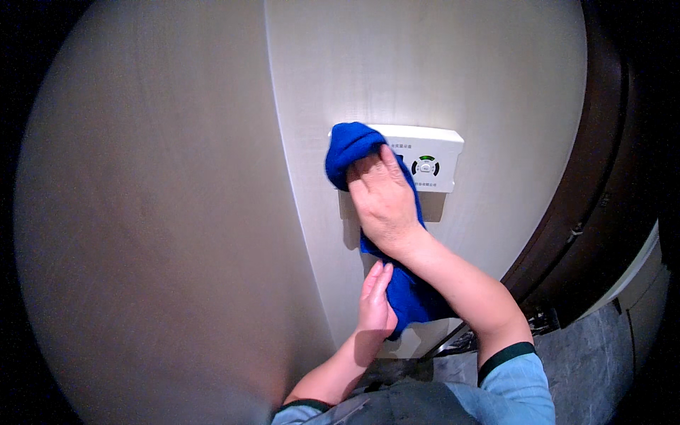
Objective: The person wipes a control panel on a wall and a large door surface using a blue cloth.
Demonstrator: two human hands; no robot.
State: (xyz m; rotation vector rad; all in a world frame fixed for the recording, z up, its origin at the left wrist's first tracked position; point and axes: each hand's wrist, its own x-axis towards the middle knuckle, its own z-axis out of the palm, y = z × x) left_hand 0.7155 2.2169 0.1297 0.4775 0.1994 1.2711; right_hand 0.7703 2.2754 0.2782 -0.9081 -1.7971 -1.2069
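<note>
A blue cloth (418, 294) hangs in front of the wall, its bunched upper end covering the left part of a white wall-mounted box (445, 145). On the box's right half is a ring of dark curved segments around a pale centre, with green showing at the top. My right hand (382, 202) presses the upper cloth to the box, the fingertips partly hidden in its folds. Lower down, my left hand (377, 301) is closed on the hanging part of the cloth, thumb and fingers upward. The cloth passes behind my right wrist.
Pale wall panels (496, 78) meet at a vertical seam left of the box. A dark door frame (559, 241) curves down the right side, with a small metal fitting (576, 232) on it. Grey floor (595, 354) shows at the lower right.
</note>
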